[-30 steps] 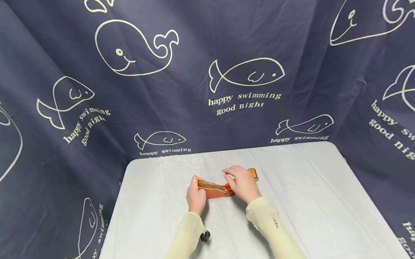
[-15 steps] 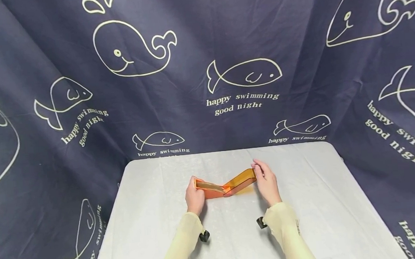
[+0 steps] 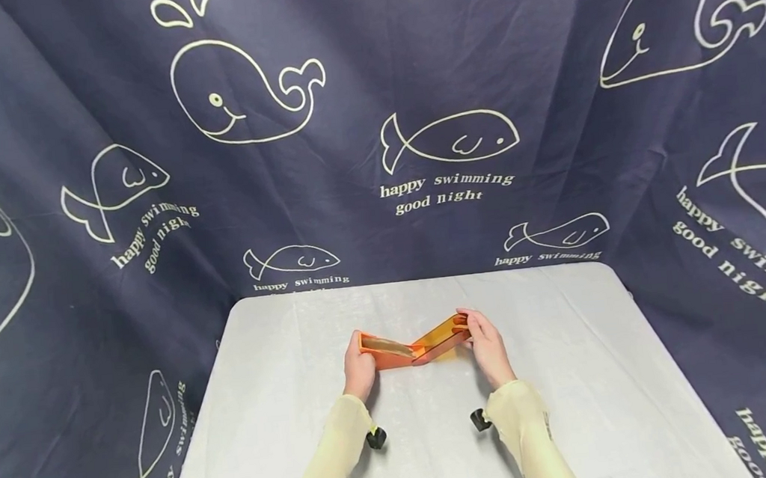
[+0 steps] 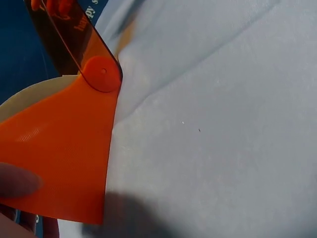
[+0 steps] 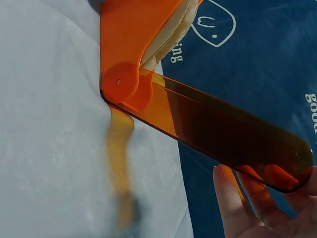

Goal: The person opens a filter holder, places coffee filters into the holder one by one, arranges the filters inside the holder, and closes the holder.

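Note:
An orange plastic case (image 3: 392,360) stands unfolded on its hinge, its translucent amber lid (image 5: 213,134) swung out to the right. Something beige and layered (image 5: 171,37) fills the case along its open edge; I cannot tell its kind. My left hand (image 3: 359,368) grips the case's left end, the thumb lying on the orange side in the left wrist view. At the lid's far end, my right hand (image 3: 489,345) holds the tip; its fingers show through the amber plastic in the right wrist view. The round hinge (image 4: 102,73) joins both parts low in the middle.
A white-covered table (image 3: 292,456) lies beneath both hands. Dark blue curtains (image 3: 342,62) with whale and fish drawings hang behind it and at both sides. A black device sits at each wrist. The lid casts an amber patch of light on the cloth.
My right hand first moved right, off the hinge area, to the lid's end. Since then its fingers have come over the lid's tip. My left hand has kept its grip on the case.

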The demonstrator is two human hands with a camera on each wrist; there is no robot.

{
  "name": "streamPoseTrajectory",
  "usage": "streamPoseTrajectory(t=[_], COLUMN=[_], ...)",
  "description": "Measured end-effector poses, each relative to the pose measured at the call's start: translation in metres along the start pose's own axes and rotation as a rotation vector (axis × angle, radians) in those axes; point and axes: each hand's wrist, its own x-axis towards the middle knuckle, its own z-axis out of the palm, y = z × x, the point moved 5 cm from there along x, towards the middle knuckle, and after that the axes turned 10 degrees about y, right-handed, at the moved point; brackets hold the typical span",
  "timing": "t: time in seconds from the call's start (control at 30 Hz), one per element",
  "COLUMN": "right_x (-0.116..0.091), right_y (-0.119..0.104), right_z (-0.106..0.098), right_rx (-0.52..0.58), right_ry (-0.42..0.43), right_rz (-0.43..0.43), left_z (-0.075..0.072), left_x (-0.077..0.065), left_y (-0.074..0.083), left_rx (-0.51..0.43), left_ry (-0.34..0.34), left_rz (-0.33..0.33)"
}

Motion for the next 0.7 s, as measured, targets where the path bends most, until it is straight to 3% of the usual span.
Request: streamPoseTrajectory(t=[0.1,0.4,0.53,0.7], right_x=[0.0,0.003,0.002,-0.001], right_y=[-0.001,-0.002,-0.006,-0.011], right_z=[0.001,0.011,0.018,0.03], right_rx=[0.009,-0.019,-0.005,-0.07], right_ry=[-0.008,-0.017,-0.058,-0.139], right_rz=[0.01,-0.065,-0.098,-0.168], left_z=[0.0,0.0,0.0,-0.001], left_x=[0.002,0.005,0.004,0.002], left_y=[-0.001,-0.004,-0.004,-0.002], left_rx=[-0.005,0.002,0.008,0.021], left_ry=[-0.007,-0.02,-0.019,-0.019], left_rz=[0.009,-0.008,-0.008,0.008])
